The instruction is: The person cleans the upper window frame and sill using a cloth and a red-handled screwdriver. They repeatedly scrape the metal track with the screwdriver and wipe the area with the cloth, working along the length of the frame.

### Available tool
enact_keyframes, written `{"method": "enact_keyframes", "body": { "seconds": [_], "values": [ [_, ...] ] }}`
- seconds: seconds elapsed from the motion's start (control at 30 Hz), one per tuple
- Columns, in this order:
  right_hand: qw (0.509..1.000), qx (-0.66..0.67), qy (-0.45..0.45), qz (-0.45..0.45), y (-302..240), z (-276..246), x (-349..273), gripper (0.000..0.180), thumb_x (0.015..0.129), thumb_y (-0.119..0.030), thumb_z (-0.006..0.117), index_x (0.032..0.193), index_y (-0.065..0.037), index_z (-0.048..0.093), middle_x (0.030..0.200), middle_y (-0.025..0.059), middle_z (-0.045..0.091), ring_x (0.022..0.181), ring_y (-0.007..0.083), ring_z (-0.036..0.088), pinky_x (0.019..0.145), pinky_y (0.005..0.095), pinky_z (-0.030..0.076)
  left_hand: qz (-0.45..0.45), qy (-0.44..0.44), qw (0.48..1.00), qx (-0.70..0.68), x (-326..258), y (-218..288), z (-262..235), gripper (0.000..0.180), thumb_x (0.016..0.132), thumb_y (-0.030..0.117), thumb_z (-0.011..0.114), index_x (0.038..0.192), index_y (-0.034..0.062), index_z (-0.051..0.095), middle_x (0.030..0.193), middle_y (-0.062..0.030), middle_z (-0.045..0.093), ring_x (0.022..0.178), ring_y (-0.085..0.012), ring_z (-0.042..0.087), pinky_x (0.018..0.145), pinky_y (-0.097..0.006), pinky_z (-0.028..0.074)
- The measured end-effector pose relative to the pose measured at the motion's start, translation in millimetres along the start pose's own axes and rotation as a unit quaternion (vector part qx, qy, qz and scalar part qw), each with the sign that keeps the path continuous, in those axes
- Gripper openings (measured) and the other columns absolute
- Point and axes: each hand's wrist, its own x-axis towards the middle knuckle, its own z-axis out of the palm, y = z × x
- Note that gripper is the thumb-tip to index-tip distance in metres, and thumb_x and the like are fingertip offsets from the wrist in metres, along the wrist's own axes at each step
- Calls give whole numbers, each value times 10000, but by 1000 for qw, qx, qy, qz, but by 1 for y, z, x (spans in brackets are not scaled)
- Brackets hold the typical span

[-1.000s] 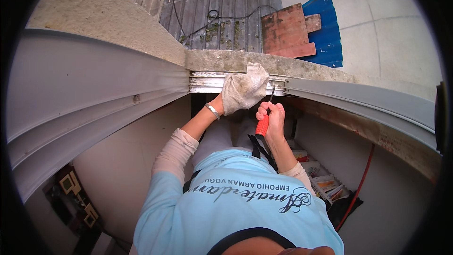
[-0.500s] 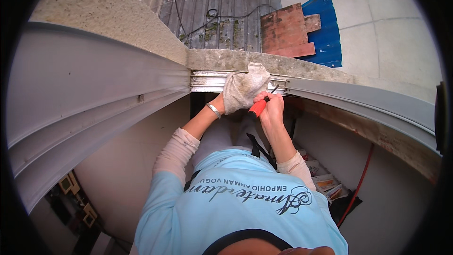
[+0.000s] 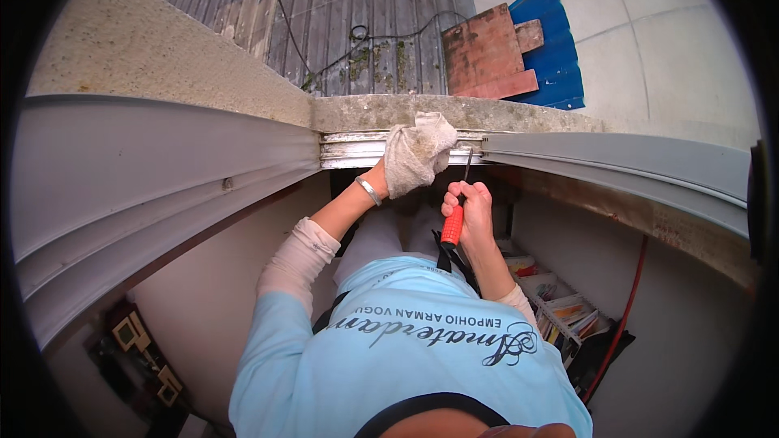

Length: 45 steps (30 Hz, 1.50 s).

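Note:
A dirty off-white cloth [image 3: 419, 156] is bunched over the metal window track [image 3: 353, 150]. My left hand [image 3: 379, 177] grips it, with the fingers mostly hidden under the fabric; a silver bracelet [image 3: 367, 189] circles that wrist. Just right of the cloth, my right hand [image 3: 474, 204] is closed round a screwdriver [image 3: 452, 225] with a red handle and a thin dark shaft. The handle points back toward my body, and the shaft's tip reaches the near edge of the track.
Grey window frames [image 3: 170, 146] flank the track on both sides. Beyond the rough concrete sill [image 3: 357, 112] lies a corrugated roof [image 3: 324, 24] with a cable, reddish boards [image 3: 483, 53] and a blue sheet [image 3: 556, 49]. Indoors, a red cord [image 3: 623, 324] hangs beside shelves [image 3: 568, 308].
My right hand has drawn back toward my body, and the screwdriver has swung so its shaft points more directly away from me. The cloth stays over the track in my left hand.

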Motion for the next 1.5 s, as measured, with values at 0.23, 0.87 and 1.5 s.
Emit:
{"method": "enact_keyframes", "body": {
  "seconds": [0.23, 0.87, 1.5],
  "values": [
    [998, -56, -25, -3, -30, -33, -38, 269, 940, -75, 492, 731, -115, 327, 744, 93, 492, 556, 153, 490, 404, 283, 433, 81, -167, 962, 202, 18, -8, 70, 353, 802, 218, 529, 1112, 55, 580, 1143, -154, 581, 1090, -315, 531, 974, -458, 381],
    [994, -87, -58, 25, -46, -55, -55, 262, 952, -95, 467, 700, -61, 405, 741, 68, 496, 537, 126, 486, 394, 260, 431, 150, -170, 959, 170, 21, -39, 54, 322, 785, 316, 568, 1033, 124, 642, 1065, -116, 635, 1043, -302, 576, 952, -456, 400],
    [972, -143, -170, 71, -63, -42, -42, 234, 949, -128, 489, 733, -40, 500, 668, 45, 509, 514, 96, 499, 407, 234, 439, -10, -181, 977, 108, 8, -27, -55, 376, 884, 204, 588, 1244, 102, 554, 1186, -63, 597, 1066, -201, 566, 944, -332, 458]
  ]
}}
